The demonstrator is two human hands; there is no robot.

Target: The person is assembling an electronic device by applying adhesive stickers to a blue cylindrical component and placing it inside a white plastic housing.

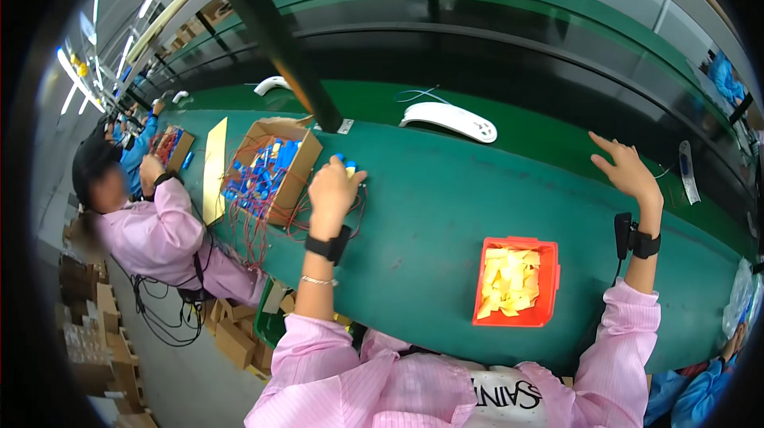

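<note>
My left hand [330,193] is closed on a small blue cylinder [350,167] with some yellow on it, just right of a cardboard box. Red wires trail beside that wrist, and the fingers partly hide the piece. The cardboard box [304,169] is full of similar blue cylinders [274,159] with red wires [253,225] hanging over its near side. My right hand [629,173] reaches over the far edge of the green table with fingers spread and nothing in them. A white curved housing [450,120] lies on the belt between my hands; another slim white piece [688,173] lies beyond my right hand.
A red bin [549,300] of yellow paper pieces [509,281] stands on the green table [414,245] in front of me. A dark post [290,54] rises at the table's far edge. A co-worker [159,229] in pink sits at the left.
</note>
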